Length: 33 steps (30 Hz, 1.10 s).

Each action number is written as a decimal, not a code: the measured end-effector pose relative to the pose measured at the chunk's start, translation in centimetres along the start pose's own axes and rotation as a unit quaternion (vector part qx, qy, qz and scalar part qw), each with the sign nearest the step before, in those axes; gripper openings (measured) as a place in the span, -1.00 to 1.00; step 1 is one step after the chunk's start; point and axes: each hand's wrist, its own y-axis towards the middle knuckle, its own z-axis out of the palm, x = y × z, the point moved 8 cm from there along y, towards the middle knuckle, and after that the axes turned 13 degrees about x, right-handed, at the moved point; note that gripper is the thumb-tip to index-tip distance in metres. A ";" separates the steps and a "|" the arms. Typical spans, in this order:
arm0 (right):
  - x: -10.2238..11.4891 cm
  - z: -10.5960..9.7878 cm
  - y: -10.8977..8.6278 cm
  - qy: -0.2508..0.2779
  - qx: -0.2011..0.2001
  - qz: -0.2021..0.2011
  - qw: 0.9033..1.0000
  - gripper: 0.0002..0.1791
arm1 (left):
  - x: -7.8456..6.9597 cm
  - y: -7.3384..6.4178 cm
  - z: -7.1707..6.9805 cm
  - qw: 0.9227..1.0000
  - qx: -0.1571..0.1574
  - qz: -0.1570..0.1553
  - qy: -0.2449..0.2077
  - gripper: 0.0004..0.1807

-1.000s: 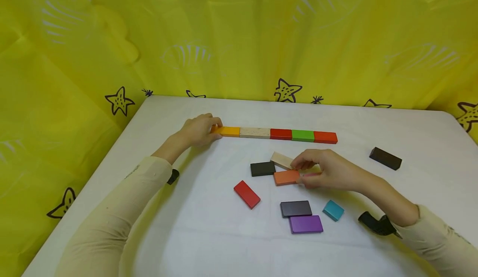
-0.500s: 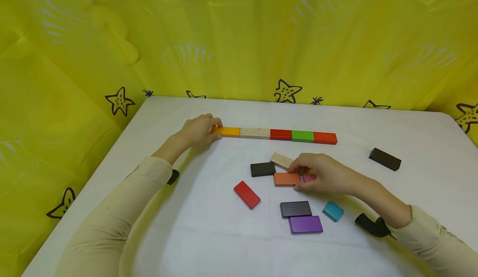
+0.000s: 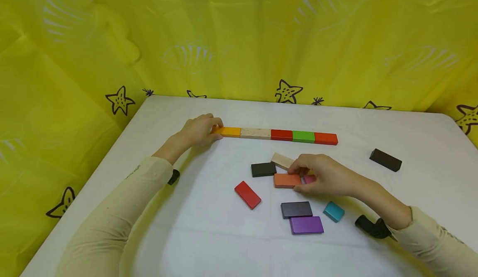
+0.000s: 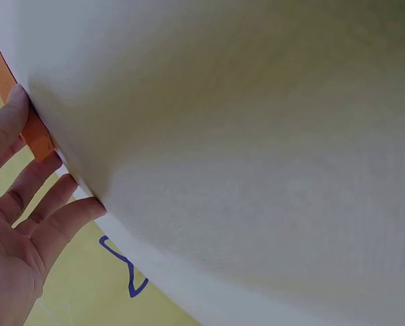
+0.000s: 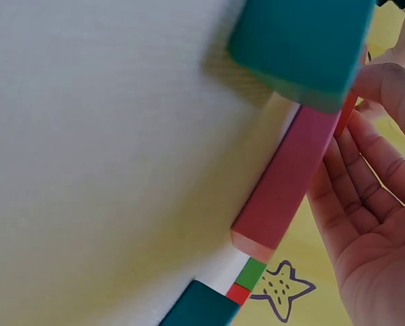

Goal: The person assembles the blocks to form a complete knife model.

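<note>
At the left end of a straight row, my left hand [image 3: 199, 129] grips a yellow-orange block [image 3: 229, 132] between thumb and fingers; the left wrist view shows the thumb [image 4: 15, 112] lying along one side of it. The row continues with a speckled beige block [image 3: 255, 133], a red one [image 3: 281, 135], a green one [image 3: 303, 137] and an orange-red one [image 3: 326, 138]. Nearer me, my right hand [image 3: 325, 175] pinches the right end of an orange block [image 3: 286, 181]. Partly hidden under that palm is a pink block [image 3: 309, 179], seen long in the right wrist view.
Around the right hand lie a beige block [image 3: 281, 161], a black block [image 3: 263, 169], a red block [image 3: 248, 195], a grey block [image 3: 296, 210], a purple block [image 3: 306, 225] and a teal block [image 3: 334, 211]. A dark brown block [image 3: 386, 160] sits at right. Yellow curtain [image 3: 239, 40] backs the table.
My right hand has slid slightly left, its thumb now at the orange block's near corner, and that block has shifted a little towards me. The left hand stays in place.
</note>
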 end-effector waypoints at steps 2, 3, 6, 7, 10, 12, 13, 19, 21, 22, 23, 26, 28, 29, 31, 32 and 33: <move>0.1 -0.2 0.0 -0.001 -0.003 0.001 1.000 -0.67 | 0.0 0.0 0.0 1.000 -0.001 0.001 0.001 -0.64; 0.1 -0.3 0.0 -0.001 -0.005 0.001 1.000 -0.67 | 0.0 0.0 -0.1 1.000 -0.001 0.001 0.001 -0.64; 0.4 -0.9 0.1 0.002 -0.014 -0.011 1.000 -0.69 | 0.1 0.0 -0.1 1.000 0.000 0.001 0.002 -0.64; 0.5 -1.1 0.2 0.005 -0.016 -0.016 1.000 -0.69 | 0.1 0.0 -0.1 1.000 0.001 0.001 0.002 -0.64; 0.6 -1.6 0.5 0.006 -0.025 -0.026 0.999 -0.68 | 0.2 0.1 0.0 1.000 0.003 -0.001 0.002 -0.64; 0.6 -2.0 0.7 -0.001 -0.032 -0.026 0.999 -0.67 | 0.2 0.1 -0.1 1.000 0.004 -0.002 0.001 -0.64; 0.7 -2.2 0.8 -0.006 -0.038 -0.026 0.999 -0.66 | 0.2 0.0 -0.1 1.000 0.004 -0.002 0.001 -0.64; 0.5 -3.3 1.4 -0.029 -0.070 -0.021 0.997 -0.65 | 0.1 -0.1 -0.2 1.000 0.006 -0.006 -0.001 -0.63; 0.2 -3.5 1.7 -0.029 -0.075 -0.016 0.997 -0.65 | 0.0 -0.1 -0.2 1.000 0.006 -0.007 -0.001 -0.64; 0.1 -3.6 1.9 -0.028 -0.076 -0.015 0.997 -0.65 | 0.0 -0.1 -0.2 1.000 0.006 -0.006 -0.001 -0.64; 0.0 -3.7 2.1 -0.026 -0.077 -0.014 0.997 -0.66 | 0.0 -0.1 -0.2 1.000 0.006 -0.005 -0.001 -0.64; -0.3 -4.0 2.5 -0.025 -0.078 -0.009 0.997 -0.66 | 0.0 -0.1 -0.1 1.000 0.006 -0.003 0.000 -0.64; -0.4 -4.1 2.8 -0.023 -0.077 -0.006 0.997 -0.67 | 0.0 0.0 -0.1 1.000 0.006 -0.001 -0.002 -0.63; -0.5 -4.2 3.0 -0.025 -0.077 -0.003 0.997 -0.66 | 0.0 0.0 0.0 1.000 0.006 -0.001 -0.002 -0.63; -0.6 -4.2 3.3 -0.029 -0.076 0.002 0.997 -0.66 | 0.0 0.0 0.0 1.000 0.007 -0.003 -0.005 -0.63; -0.7 -4.3 3.5 -0.030 -0.074 0.007 0.997 -0.65 | 0.0 0.0 0.0 1.000 0.007 -0.003 -0.005 -0.63; -0.8 -4.3 3.7 -0.031 -0.073 0.011 0.997 -0.65 | 0.0 0.0 0.0 1.000 0.007 -0.003 -0.006 -0.63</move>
